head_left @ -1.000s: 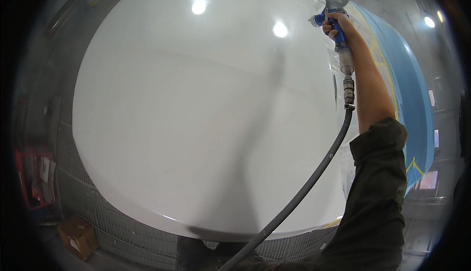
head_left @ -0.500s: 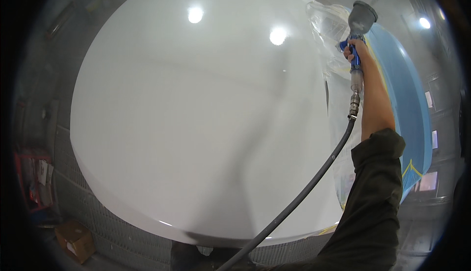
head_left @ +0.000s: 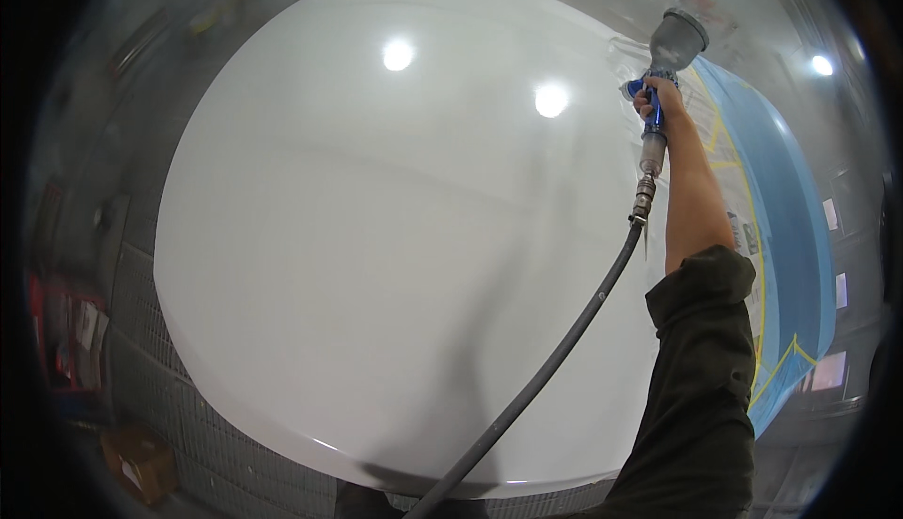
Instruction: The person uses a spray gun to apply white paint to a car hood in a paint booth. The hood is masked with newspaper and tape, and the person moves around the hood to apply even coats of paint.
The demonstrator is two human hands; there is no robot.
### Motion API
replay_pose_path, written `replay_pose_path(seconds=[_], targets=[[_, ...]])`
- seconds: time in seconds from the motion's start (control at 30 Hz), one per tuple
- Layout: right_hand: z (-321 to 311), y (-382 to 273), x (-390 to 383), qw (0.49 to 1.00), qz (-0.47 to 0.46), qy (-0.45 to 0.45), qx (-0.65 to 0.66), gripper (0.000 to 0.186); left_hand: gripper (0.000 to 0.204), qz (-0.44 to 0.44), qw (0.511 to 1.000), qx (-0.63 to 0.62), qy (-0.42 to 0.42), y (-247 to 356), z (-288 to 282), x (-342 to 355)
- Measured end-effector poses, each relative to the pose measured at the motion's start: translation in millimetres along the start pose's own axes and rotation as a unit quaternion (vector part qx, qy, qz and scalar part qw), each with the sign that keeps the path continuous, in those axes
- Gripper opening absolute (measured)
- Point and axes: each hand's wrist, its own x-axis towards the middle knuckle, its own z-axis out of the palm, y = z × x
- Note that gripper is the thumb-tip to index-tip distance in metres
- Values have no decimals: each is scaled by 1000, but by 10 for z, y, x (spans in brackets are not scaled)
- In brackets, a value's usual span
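My right hand (head_left: 661, 101) is wrapped around the blue handle of a spray gun (head_left: 655, 115), with the arm stretched far forward. A grey cup (head_left: 677, 41) sits on top of the gun, tilted. From the handle's lower end a grey air hose (head_left: 555, 359) runs down to the bottom edge. The gun is held over the far right edge of a large, glossy white panel (head_left: 376, 237), where clear plastic sheeting (head_left: 632, 54) borders it. Shadows of my arm and body fall across the panel. My left hand is out of sight.
Blue masking film (head_left: 795, 228) with yellow tape (head_left: 760, 303) covers the area right of the panel. Left of it is a grated floor (head_left: 226, 434) with a cardboard box (head_left: 139, 463) and a red rack (head_left: 71, 336). Bright lamps reflect in the panel.
My right hand and the spray gun have shifted slightly left, toward the panel. The whole scene sits a little lower and further right, and the hose has swung left.
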Motion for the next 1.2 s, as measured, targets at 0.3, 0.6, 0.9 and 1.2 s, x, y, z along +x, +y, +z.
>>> replay_pose_path(seconds=[0.3,0.6,0.9,1.2], targets=[[102,66,232,991,57,-120,17,23,35,41,993,-45,97,118,611,-1013],[271,26,118,990,45,-129,-16,25,37,-24,984,105,140,437,1271,-1739],[494,1,-131,988,-20,-149,-31,22,25,-183,962,103,175,762,1947,-2491],[540,-72,-262,960,-18,-277,45,24,19,-230,935,133,235,959,2222,-2657]])
